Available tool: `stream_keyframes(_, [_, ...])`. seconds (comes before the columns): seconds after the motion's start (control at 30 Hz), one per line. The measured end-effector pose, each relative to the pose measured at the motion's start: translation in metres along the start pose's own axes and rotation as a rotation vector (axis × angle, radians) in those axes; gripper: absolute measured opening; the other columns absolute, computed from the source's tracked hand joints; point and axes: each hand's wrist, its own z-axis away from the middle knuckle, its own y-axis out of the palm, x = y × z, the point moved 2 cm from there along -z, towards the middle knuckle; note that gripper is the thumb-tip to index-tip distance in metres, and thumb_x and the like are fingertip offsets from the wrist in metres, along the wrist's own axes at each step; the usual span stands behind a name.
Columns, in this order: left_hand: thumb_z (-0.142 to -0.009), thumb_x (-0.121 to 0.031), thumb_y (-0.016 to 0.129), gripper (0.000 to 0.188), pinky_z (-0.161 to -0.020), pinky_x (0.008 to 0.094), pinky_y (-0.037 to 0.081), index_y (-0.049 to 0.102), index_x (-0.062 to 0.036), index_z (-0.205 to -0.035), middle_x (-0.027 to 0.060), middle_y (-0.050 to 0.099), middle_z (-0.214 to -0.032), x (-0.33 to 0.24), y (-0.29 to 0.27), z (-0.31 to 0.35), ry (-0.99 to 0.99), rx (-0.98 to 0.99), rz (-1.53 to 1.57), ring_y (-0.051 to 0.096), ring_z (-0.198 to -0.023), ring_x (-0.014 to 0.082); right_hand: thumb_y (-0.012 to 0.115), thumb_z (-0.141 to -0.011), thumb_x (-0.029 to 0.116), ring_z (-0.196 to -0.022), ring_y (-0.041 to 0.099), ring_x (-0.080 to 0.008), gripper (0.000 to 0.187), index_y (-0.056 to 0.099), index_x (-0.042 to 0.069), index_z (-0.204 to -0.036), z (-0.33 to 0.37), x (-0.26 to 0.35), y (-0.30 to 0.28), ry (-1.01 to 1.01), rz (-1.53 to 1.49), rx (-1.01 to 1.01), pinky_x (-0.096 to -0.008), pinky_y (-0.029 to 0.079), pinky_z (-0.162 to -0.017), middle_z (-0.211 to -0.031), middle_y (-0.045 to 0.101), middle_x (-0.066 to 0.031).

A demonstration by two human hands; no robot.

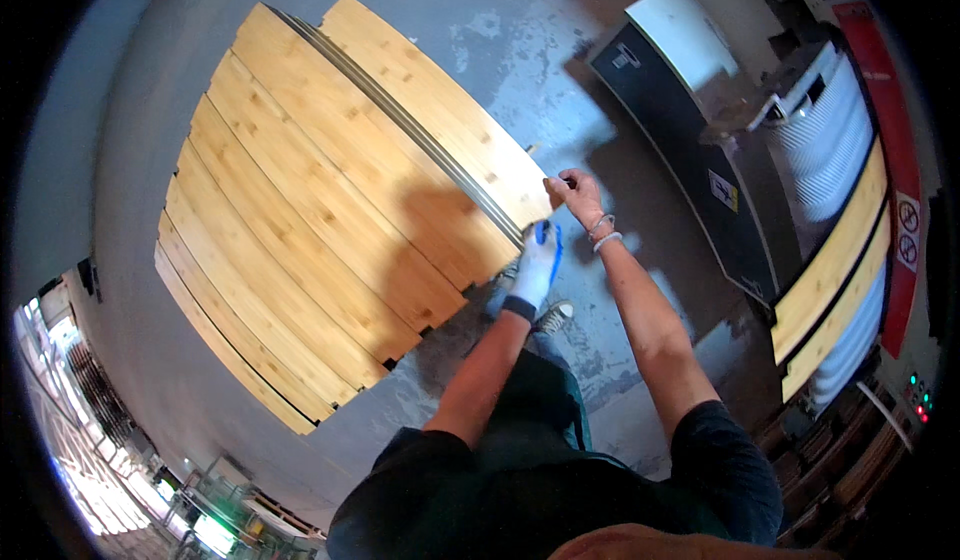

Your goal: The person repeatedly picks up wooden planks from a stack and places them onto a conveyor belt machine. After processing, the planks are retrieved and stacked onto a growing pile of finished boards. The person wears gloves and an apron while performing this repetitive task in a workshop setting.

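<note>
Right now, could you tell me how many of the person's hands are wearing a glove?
1. The left hand wears a white and blue glove, at the near end of the wooden boards. The right hand is bare, wearing only wrist bands.

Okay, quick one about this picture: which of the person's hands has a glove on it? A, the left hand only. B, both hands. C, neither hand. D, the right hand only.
A: the left hand wears a white and blue glove near the end of the bamboo boards, while the right hand is bare, with only bracelets at its wrist.
</note>
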Motion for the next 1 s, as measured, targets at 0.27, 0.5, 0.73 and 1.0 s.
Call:
stream_keyframes(0.27, [-0.098, -0.028, 0.050, 0.035, -0.093, 0.0392, 0.044, 0.058, 0.0002, -0.118, 0.0216, 0.060, -0.109, -0.012, 0.011, -0.009, 0.023, 0.102, 0.106, 0.058, -0.103, 0.0350, 0.075, -0.077, 0.046, -0.089, 0.060, -0.0404, 0.049, 0.059, 0.000, -0.084, -0.029, 0.056, 0.030, -0.146, 0.403, 0.053, -0.0477, 0.049, -0.081, -0.090, 0.062, -0.0229])
stream_keyframes(0.5, [-0.101, -0.039, 0.051, 0.045, -0.093, 0.0276, 0.044, 0.059, -0.0028, -0.127, 0.0029, 0.063, -0.116, 0.024, 0.012, 0.013, -0.286, 0.386, 0.531, 0.056, -0.099, 0.0114, 0.072, -0.081, 0.054, -0.085, 0.063, -0.0207, 0.066, 0.060, -0.005, -0.108, -0.041, 0.031, -0.032, 0.111, -0.002, 0.506, -0.0380, 0.051, -0.075, -0.091, 0.065, -0.0123])
stream_keyframes(0.73, [-0.100, -0.046, 0.047, 0.056, -0.105, 0.0390, 0.042, 0.047, -0.0030, -0.137, 0.0140, 0.054, -0.134, 0.072, -0.007, 0.080, -0.478, 0.664, 0.992, 0.051, -0.123, 0.0254, 0.074, -0.085, 0.039, -0.088, 0.061, -0.0122, 0.057, 0.058, -0.003, -0.120, 0.089, 0.062, -0.122, 0.213, -0.150, 0.645, -0.0296, 0.051, -0.077, -0.101, 0.068, -0.0091])
stream_keyframes(1.0, [-0.097, -0.054, 0.038, 0.068, -0.110, 0.0525, 0.035, 0.033, -0.0086, -0.148, 0.0159, 0.039, -0.149, -0.096, -0.021, 0.129, -0.445, 0.556, 1.416, 0.041, -0.135, 0.0357, 0.078, -0.080, 0.043, -0.069, 0.061, -0.0154, 0.051, 0.063, -0.004, -0.093, 0.272, 0.139, -0.203, 0.017, 0.028, 0.378, -0.0333, 0.049, -0.061, -0.071, 0.062, -0.0117])
